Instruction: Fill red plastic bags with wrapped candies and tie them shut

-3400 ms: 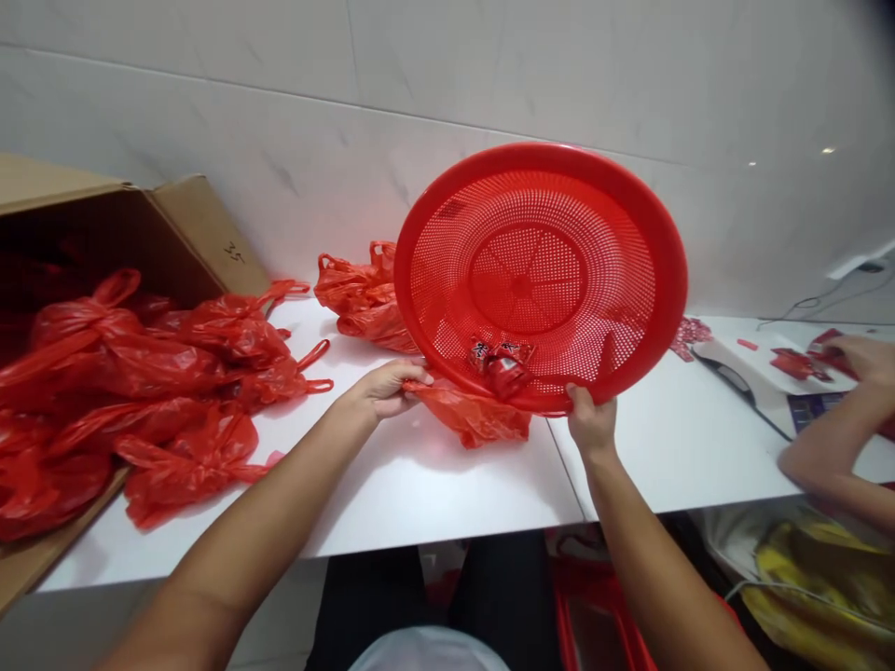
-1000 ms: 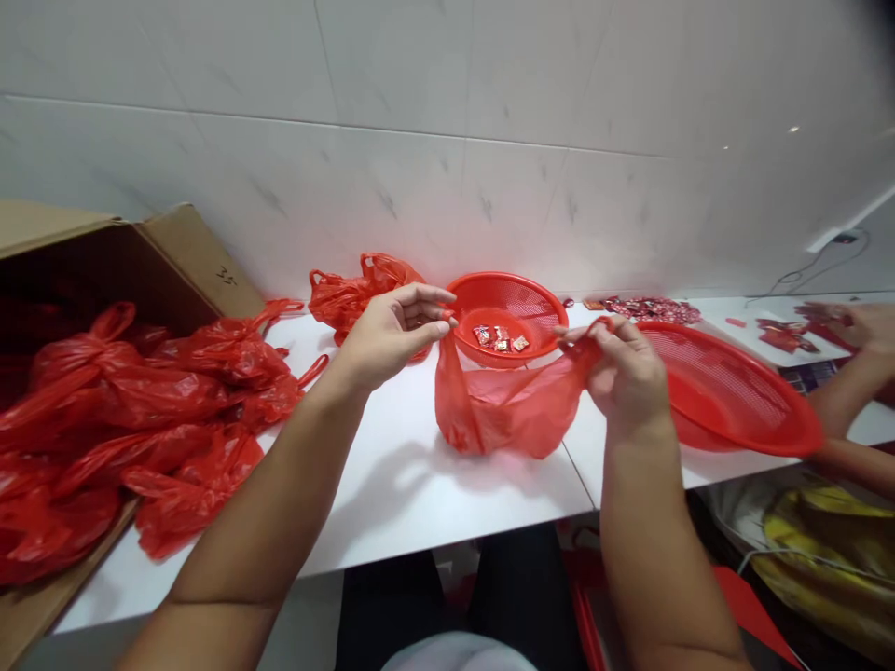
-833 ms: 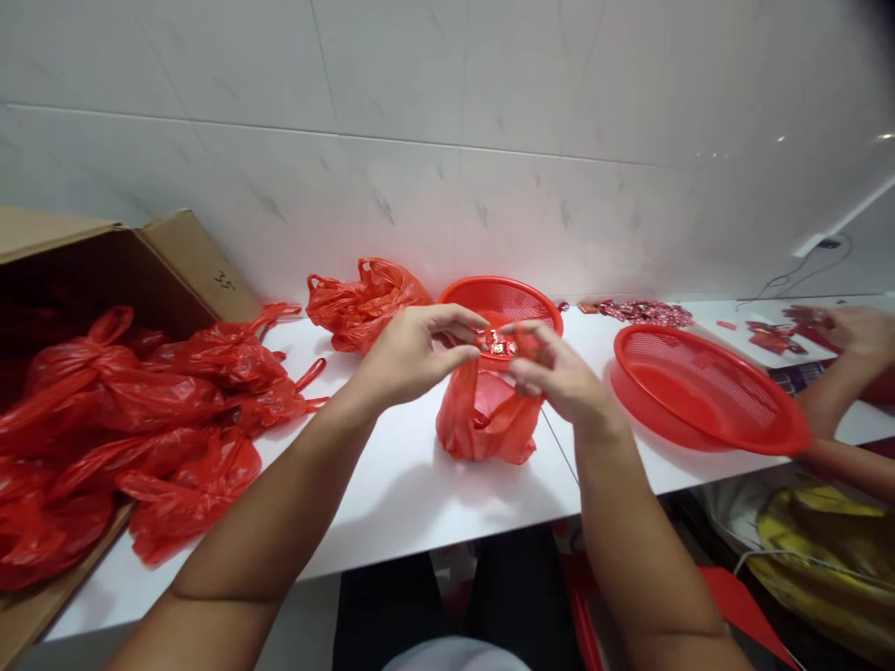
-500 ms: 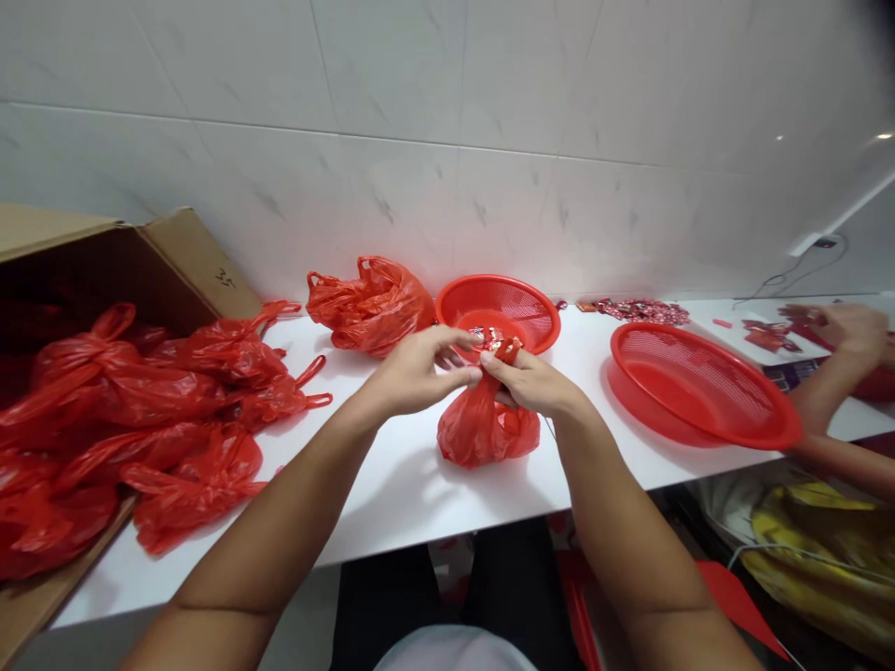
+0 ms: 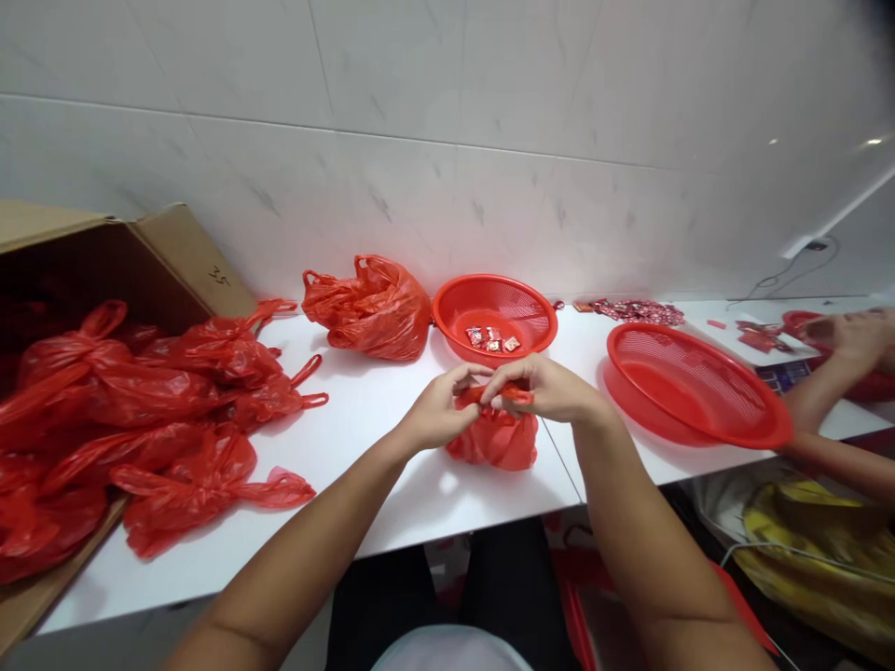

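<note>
A filled red plastic bag [image 5: 498, 442] rests on the white table in front of me, its top gathered between both hands. My left hand [image 5: 447, 403] is closed on the bag's neck from the left, thumb and fingers pinching the plastic. From the right, my right hand [image 5: 542, 387] grips the twisted top, its fingertips meeting those of the left. The fingers partly cover the bag's neck, and the bag's contents are hidden. Just beyond the hands stands a round red basket [image 5: 451, 291] holding several small wrapped packets [image 5: 493, 340].
At left, a cardboard box [image 5: 199, 256] lies on its side with several tied red bags [image 5: 132, 391] spilling out. Another red bag [image 5: 378, 312] stands by the wall. To the right is a tilted red basket [image 5: 699, 382]; past it, another person's hand [image 5: 863, 340] works.
My hands have drawn together and lower at the bag's top, the left now gripping it too. The packets in the round basket have come into view.
</note>
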`<state>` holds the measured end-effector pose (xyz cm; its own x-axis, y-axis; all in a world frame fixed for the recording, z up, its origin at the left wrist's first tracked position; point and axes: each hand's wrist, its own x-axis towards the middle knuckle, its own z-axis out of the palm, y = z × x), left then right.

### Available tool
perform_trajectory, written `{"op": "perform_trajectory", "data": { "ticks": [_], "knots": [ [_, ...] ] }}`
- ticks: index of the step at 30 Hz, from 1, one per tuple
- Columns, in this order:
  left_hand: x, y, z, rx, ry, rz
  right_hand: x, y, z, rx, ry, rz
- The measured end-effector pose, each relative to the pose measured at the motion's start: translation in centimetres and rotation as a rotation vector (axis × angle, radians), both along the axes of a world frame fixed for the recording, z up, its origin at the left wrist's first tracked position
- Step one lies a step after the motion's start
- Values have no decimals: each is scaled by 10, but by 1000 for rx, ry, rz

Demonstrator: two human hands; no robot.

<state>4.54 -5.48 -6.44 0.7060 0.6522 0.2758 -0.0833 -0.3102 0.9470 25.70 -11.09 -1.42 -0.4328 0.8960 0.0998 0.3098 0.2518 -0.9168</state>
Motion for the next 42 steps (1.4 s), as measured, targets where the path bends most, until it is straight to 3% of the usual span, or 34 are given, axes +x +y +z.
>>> {"op": "perform_trajectory", "data": {
  "ticks": [7, 11, 14, 17, 20, 23, 25, 27, 32, 34, 39, 42],
  "knots": [
    [3, 12, -4, -460, -106, -185, -8, -9, -39, 697, -299, -256],
    [5, 15, -11, -523, -73, -132, -16, -9, -58, 851, -264, -251],
    [-2, 13, -8, -369, 2, -23, -14, -16, -60, 803, -191, -255],
    [-19, 11, -2, -68, 153, 193, -5, -31, -68, 758, -177, -366],
    [-44, 13, -2, 262, 286, 485, 13, -50, -91, 699, -228, -520],
    [-67, 14, -7, 339, 358, 633, 31, -65, -118, 536, -236, -599],
    [-72, 8, -9, 291, 338, 622, 36, -72, -124, 421, -205, -599],
    [-67, -6, -8, 266, 256, 578, 32, -73, -118, 363, -175, -549],
    [-43, -51, 9, 349, 94, 247, -16, -57, -82, 282, -151, -132],
    [-43, -63, 12, 363, 76, 146, -36, -46, -76, 222, -147, -59],
    [-65, -72, -5, 344, 276, 366, -59, -27, -74, 122, -82, -228],
    [-75, -72, -23, 245, 379, 380, -79, -21, -67, 113, 68, -78]
  ]
}}
